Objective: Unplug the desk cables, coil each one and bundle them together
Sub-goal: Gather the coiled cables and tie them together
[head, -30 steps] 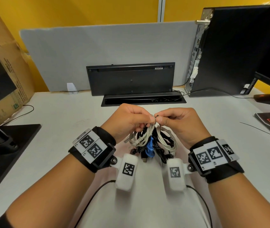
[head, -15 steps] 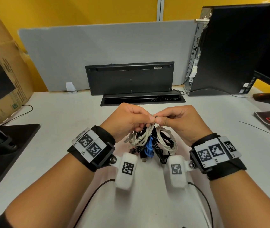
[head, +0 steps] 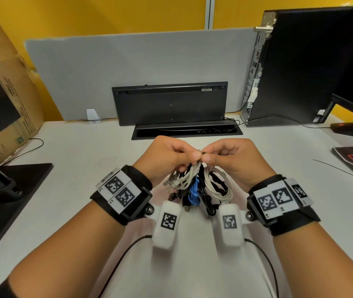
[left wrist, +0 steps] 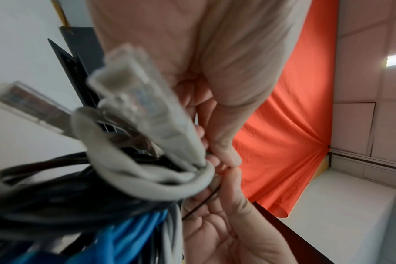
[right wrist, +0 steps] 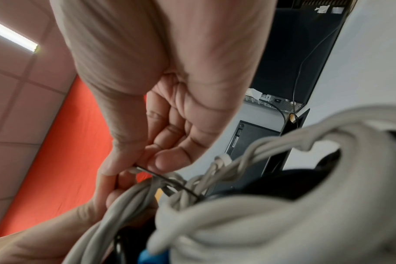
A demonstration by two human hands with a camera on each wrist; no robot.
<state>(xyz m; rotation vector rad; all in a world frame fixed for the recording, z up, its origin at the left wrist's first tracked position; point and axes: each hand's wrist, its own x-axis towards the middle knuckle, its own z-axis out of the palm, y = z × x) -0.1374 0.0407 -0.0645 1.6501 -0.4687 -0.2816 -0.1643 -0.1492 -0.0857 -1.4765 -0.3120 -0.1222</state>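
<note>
both hands up over the desk point(head: 85, 151), thumbs and forefingers meeting at the top of the cable bundle point(head: 195, 186). left hand point(head: 167, 155) and right hand point(head: 233, 158) each pinch an end of a thin black tie point(right wrist: 170, 180), clamped tight, with grey, black and blue coils hanging below, just above the desk. looks like the closing twist, so the bundling is nearly done. against the frames a second ago, almost nothing has shifted: same pinch, same hang of the coils, the fists a hair closer to the grey divider point(head: 128, 67). whether the tie is fully locked, cannot tell. keyboard point(head: 171, 104) stands propped at the back.
</note>
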